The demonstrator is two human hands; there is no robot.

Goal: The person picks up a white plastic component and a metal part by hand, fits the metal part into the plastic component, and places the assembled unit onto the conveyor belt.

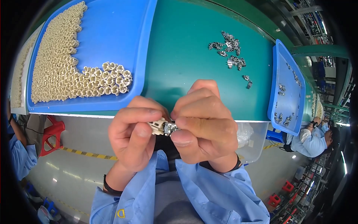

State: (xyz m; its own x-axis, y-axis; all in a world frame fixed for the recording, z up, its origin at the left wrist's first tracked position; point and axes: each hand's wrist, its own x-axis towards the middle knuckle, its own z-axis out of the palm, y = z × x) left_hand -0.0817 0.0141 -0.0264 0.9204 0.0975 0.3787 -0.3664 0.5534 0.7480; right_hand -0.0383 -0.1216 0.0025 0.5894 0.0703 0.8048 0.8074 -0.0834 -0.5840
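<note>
Close in front of my body, both hands meet over the table's near edge. My left hand [135,130] pinches a small cream plastic housing [156,126] between thumb and fingers. At the housing's right end sits a small shiny metal clip [170,128], gripped by the thumb and fingertips of my right hand [205,125]. The two parts touch; how deep the clip sits in the housing is hidden by my fingertips. Similar cream housings [89,82] stand in packed rows in the blue tray [112,33] at the left.
Loose metal clips [231,44] lie in heaps on the green table [179,48]. Another blue tray [274,82] at the right holds scattered metal pieces. Below the table edge is a clear plastic bin [257,142]. A red stool [52,134] and other people in blue are on either side.
</note>
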